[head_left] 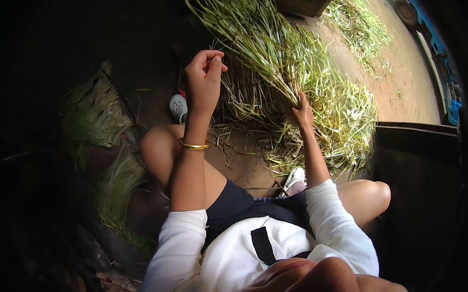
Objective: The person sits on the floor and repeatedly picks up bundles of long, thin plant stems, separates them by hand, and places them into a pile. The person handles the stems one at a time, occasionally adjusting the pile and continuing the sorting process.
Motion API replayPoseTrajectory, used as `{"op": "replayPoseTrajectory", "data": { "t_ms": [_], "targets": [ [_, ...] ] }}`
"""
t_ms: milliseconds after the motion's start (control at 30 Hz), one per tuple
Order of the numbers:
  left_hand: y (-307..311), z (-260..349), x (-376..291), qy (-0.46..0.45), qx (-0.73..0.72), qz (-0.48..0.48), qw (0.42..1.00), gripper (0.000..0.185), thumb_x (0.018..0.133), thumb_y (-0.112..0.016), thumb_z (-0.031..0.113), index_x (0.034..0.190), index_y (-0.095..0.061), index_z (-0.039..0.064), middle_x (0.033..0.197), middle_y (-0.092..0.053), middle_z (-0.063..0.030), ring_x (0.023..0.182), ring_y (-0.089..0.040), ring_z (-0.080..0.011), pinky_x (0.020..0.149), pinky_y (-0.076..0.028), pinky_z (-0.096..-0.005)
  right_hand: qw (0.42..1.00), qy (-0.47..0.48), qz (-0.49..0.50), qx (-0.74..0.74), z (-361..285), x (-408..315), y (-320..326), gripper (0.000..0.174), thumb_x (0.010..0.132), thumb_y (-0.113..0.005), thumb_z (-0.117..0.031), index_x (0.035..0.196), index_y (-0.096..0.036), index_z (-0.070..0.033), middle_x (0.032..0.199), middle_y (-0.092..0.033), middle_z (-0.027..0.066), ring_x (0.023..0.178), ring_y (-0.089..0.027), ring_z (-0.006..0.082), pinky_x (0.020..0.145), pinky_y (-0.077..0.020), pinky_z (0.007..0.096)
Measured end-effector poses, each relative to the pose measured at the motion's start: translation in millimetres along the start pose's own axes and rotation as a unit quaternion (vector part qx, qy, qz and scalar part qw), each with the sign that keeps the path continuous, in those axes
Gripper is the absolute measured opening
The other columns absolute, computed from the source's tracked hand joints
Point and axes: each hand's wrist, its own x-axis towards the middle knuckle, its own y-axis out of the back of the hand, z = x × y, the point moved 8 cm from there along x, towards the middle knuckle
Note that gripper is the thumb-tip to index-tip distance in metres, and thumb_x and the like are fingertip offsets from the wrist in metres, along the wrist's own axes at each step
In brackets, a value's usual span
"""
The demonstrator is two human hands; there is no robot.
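Observation:
My right hand (303,111) grips a bunch of long green grass-like stalks (269,46) by its pale lower ends. The leafy tops fan out up and to the left, away from me. My left hand (206,78) is raised to the left of the bunch, apart from it. Its fingers are curled in toward the thumb, and nothing shows in them. A gold bangle (194,144) circles the left wrist. Beneath and beyond my right hand lies a large heap of similar stalks (334,118) on the ground, partly hidden by the held bunch.
Bundles of stalks (99,109) lie on the shaded floor at left, with another bundle (120,186) nearer me. More greens (360,31) spread over the sunlit ground at upper right. A wheel (405,12) and blue crates (453,97) stand at the right rim. White clogs (294,179) show by the heap.

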Motion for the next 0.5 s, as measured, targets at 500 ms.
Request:
{"op": "replayPoseTrajectory", "data": {
  "t_ms": [500],
  "targets": [
    [10.1, -1.8, 1.5, -0.004, 0.032, 0.020, 0.999, 0.013, 0.090, -0.053, 0.009, 0.094, -0.061, 0.000, 0.071, -0.061, 0.0005, 0.062, -0.050, -0.0004, 0.053, -0.035, -0.0141, 0.991, 0.026, 0.130, -0.038, -21.1, -33.1, 39.4, 0.074, 0.072, -0.070, -0.009, 0.136, -0.032, -0.008, 0.123, -0.045, 0.0179, 0.113, -0.045, 0.0304, 0.093, -0.0378, 0.0433]
  ]
}}
